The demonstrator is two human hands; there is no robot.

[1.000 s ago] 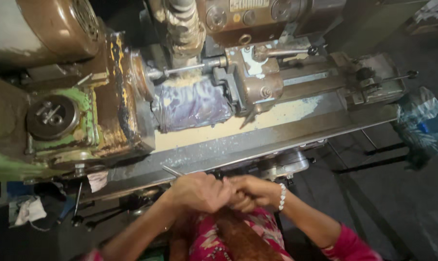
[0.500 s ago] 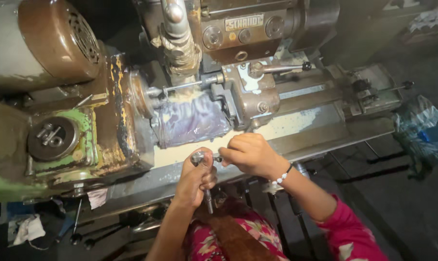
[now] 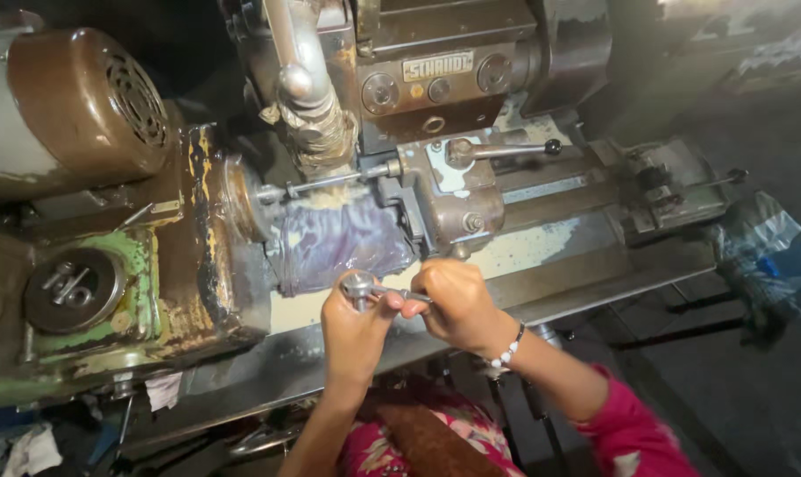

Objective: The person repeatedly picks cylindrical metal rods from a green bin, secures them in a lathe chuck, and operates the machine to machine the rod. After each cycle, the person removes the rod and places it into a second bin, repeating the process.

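Note:
My left hand (image 3: 352, 331) grips the round head of a small metal ratchet wrench (image 3: 361, 285), held upright in front of the lathe bed (image 3: 542, 252). My right hand (image 3: 453, 305) closes on the wrench's thin handle, which runs to the right from the head. Both hands hover just before a purple plastic-wrapped part (image 3: 343, 243) on the machine. A white bead bracelet (image 3: 509, 349) circles my right wrist.
An old rusty lathe fills the view: a brown motor housing (image 3: 82, 106) at upper left, a green worn casing with a round knob (image 3: 64, 287) at left, a tool carriage with a lever (image 3: 497, 152) behind. A blue plastic bag (image 3: 771, 256) lies at right.
Both hands rose from my lap to the lathe bed. The wrench came up with them, and the right hand shifted onto its handle. The camera moved closer.

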